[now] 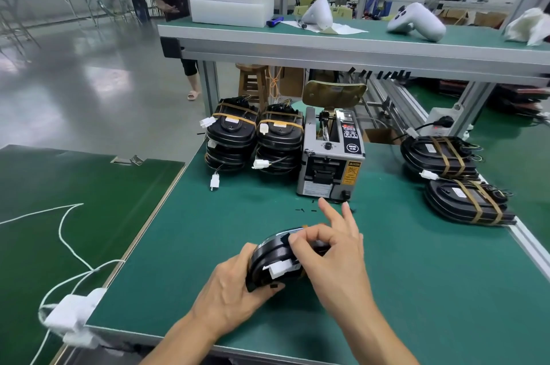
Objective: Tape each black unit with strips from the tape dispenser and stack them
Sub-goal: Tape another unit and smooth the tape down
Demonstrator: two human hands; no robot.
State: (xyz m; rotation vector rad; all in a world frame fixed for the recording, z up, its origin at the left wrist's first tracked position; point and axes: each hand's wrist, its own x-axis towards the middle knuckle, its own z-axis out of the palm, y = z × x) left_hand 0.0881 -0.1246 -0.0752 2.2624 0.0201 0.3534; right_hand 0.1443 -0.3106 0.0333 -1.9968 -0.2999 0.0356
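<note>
Two hands worked over a green bench mat (401, 290). In the head view, the left hand (229, 290) gripped a black unit (275, 254) tilted on the mat, while the right hand (333, 248) pinched tape at its top edge. Behind stood the tape dispenser (331, 156), flanked by stacks of taped units (253, 132). Beyond lay a raised workbench (327, 43) and glossy grey floor (89, 81).

Black units (276, 257) with tan tape bands, grey dispenser (330, 162), green mat (416, 275), white connectors (279, 270).
</note>
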